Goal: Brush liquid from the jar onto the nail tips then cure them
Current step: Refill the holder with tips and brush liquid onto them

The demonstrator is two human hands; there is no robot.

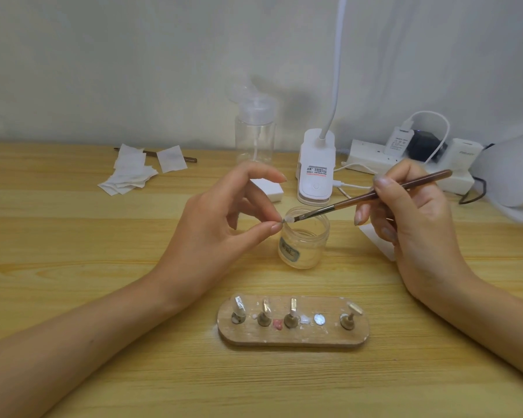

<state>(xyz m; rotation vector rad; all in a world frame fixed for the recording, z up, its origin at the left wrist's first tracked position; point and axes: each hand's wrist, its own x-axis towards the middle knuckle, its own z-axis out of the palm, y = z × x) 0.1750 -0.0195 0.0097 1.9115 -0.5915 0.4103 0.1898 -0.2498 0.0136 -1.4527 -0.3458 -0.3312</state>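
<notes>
Centre frame, my left hand [224, 224] pinches a nail tip [288, 219] over the jar [304, 248]; my right hand [411, 212] grips the brush [341, 205] (light, even strokes should avoid drips).

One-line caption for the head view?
Brush in right hand touches nail tip pinched by left hand over the open jar.

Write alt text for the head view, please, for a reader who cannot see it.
The left hand pinches a small nail tip over an open jar while the right hand holds a brush to it.
</notes>
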